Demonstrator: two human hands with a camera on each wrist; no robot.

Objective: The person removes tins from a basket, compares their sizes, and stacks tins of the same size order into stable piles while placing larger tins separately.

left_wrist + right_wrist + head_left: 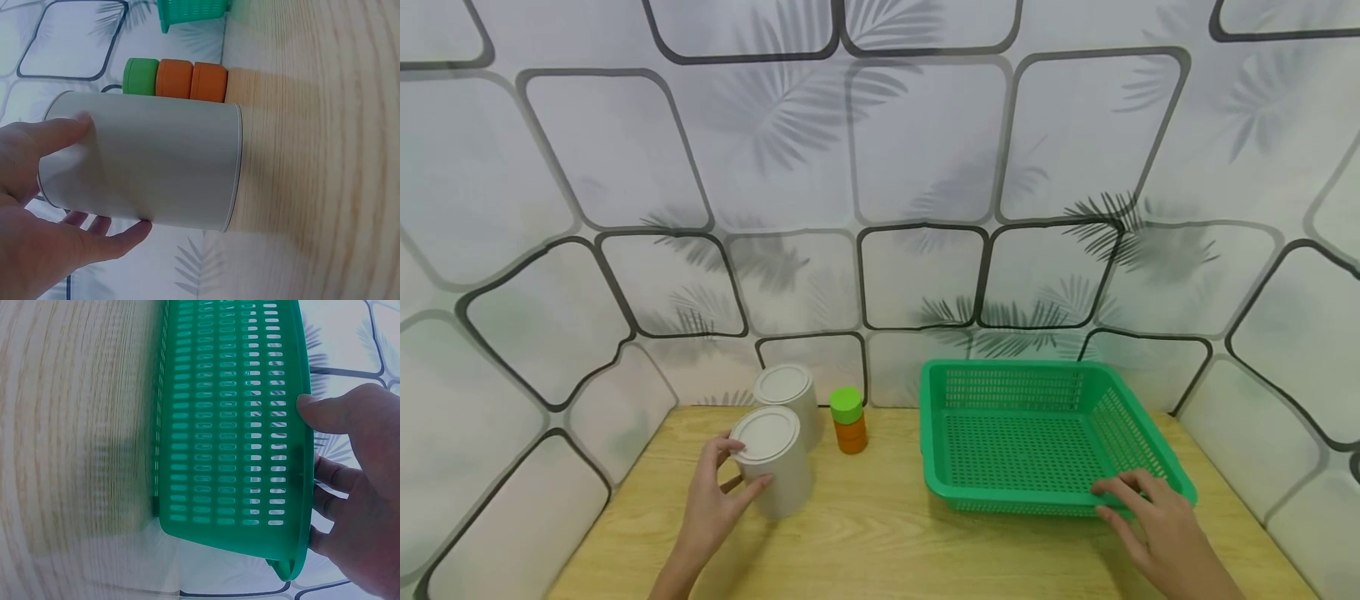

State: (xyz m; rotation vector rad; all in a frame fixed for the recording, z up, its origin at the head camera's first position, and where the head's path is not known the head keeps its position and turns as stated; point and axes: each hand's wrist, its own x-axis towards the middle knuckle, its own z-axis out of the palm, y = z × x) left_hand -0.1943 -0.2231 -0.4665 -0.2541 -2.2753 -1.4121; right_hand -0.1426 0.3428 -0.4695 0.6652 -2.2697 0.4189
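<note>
At the left of the table, my left hand (711,496) holds a plain white cylindrical can (781,479) near its lidded top. In the left wrist view its thumb lies along one side of the can (150,159) and the fingers against the opposite side. A second white can (786,385) stands right behind, partly hidden. On the right, my right hand (1161,525) grips the near rim of a green plastic basket (1015,497). The right wrist view shows the thumb outside the slotted wall (237,425), with fingers over the rim, their tips hidden.
A small orange jar with a green lid (848,421) stands upright beside the cans, between them and the basket. The light wooden table (865,550) meets a patterned white wall covering (917,275) at the back and both sides. The inside bottom of the basket is bare mesh.
</note>
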